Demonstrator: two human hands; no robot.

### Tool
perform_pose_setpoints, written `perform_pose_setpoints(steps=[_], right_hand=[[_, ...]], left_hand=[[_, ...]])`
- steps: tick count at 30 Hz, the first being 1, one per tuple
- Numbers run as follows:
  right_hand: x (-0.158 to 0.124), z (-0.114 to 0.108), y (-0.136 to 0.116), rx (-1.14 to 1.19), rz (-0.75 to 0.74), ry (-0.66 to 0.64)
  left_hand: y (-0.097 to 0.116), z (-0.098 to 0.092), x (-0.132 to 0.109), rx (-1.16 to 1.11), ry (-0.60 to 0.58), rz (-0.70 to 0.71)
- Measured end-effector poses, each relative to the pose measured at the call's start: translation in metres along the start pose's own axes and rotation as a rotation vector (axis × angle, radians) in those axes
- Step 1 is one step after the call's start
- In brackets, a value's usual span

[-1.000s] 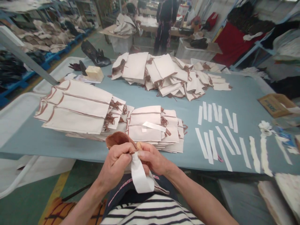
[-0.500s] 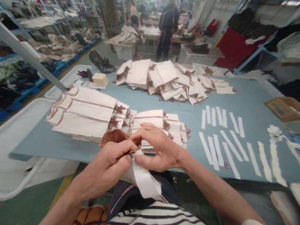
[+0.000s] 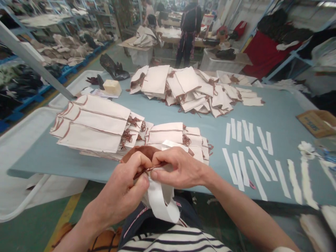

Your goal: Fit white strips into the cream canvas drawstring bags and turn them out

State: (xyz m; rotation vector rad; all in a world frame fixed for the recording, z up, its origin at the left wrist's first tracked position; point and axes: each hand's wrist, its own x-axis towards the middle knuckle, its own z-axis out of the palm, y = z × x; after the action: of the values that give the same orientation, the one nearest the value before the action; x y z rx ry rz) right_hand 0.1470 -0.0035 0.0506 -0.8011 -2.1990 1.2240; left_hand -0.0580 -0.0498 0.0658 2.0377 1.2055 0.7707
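My left hand (image 3: 126,185) and my right hand (image 3: 178,166) meet just in front of the table's near edge, both closed. Between them they pinch a brown leather piece (image 3: 143,151) and a white paper strip (image 3: 161,199) that hangs down in a loop over my lap. The fingertips press together where strip and leather meet. Right behind my hands lies a stack of cream drawstring bags (image 3: 168,134) with brown cords.
A larger stack of cream bags (image 3: 94,126) lies at the left, a loose heap (image 3: 191,89) at the back. Several white strips (image 3: 249,154) lie in rows on the blue table (image 3: 283,105) at right. A cardboard box (image 3: 315,122) sits far right. A person (image 3: 190,31) stands beyond.
My right hand, spread above the strip half a second ago, has closed its fingers onto it beside the left. The brown piece has tipped flatter behind my fingers.
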Motion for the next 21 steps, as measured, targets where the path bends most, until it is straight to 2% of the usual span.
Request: perform_pose_setpoints(steps=[3, 9, 12, 16, 21], right_hand=[[-0.003, 0.009, 0.000, 0.265, 0.110, 0.011], [-0.007, 0.033, 0.001, 0.674, 0.287, 0.165], [-0.011, 0.039, 0.000, 0.754, 0.321, 0.198], [-0.016, 0.042, -0.001, 0.813, 0.331, 0.172], [-0.019, 0.046, 0.006, 0.777, 0.215, 0.215]], left_hand=[[-0.003, 0.004, 0.000, 0.012, 0.062, 0.103], [-0.012, 0.012, -0.004, 0.098, 0.134, 0.240], [-0.022, 0.016, -0.005, 0.122, 0.162, 0.365], [-0.039, 0.024, -0.004, 0.072, 0.216, 0.573], [-0.051, 0.031, -0.003, 0.160, 0.262, 0.641]])
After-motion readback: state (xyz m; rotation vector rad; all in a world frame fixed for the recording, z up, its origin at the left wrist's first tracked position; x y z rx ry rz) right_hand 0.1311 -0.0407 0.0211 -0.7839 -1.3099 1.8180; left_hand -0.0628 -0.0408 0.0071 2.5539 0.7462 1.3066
